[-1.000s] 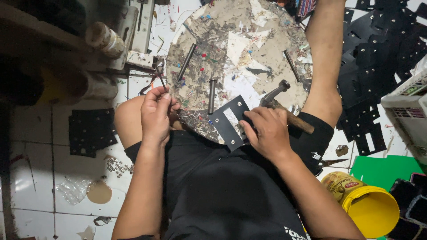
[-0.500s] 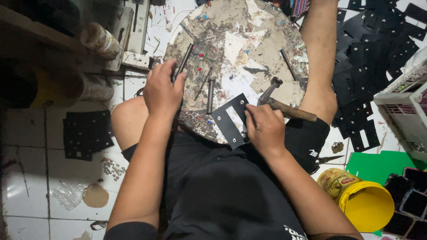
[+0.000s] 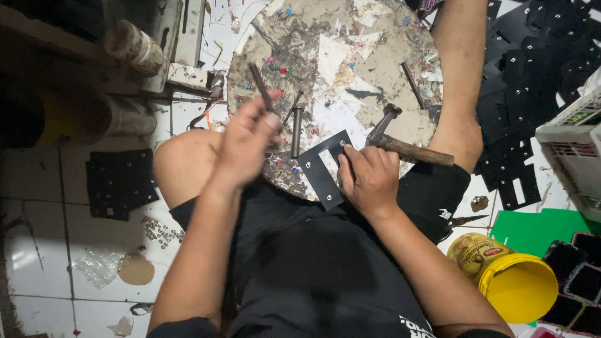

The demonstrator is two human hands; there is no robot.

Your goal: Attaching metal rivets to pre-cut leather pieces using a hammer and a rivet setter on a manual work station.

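Note:
A round, paint-spattered work block (image 3: 375,56) rests between my knees. My left hand (image 3: 245,143) holds a thin dark metal punch (image 3: 259,86) at its near-left edge. Another steel punch (image 3: 297,131) lies beside it on the block. My right hand (image 3: 370,177) presses a black cut-out plastic piece (image 3: 321,168) onto the block's near edge and also grips a wooden-handled hammer (image 3: 400,145), whose head rests on the block.
Several black cut-out pieces (image 3: 532,81) lie piled at the right by a white basket (image 3: 573,134). A yellow tub (image 3: 510,275) and green sheet (image 3: 538,228) sit at lower right. A black sheet (image 3: 119,181) and a jar (image 3: 134,47) are at left.
My left hand reached forward from my knee to the block's left edge and picked up the thin punch. The right hand stayed on the black piece with the hammer.

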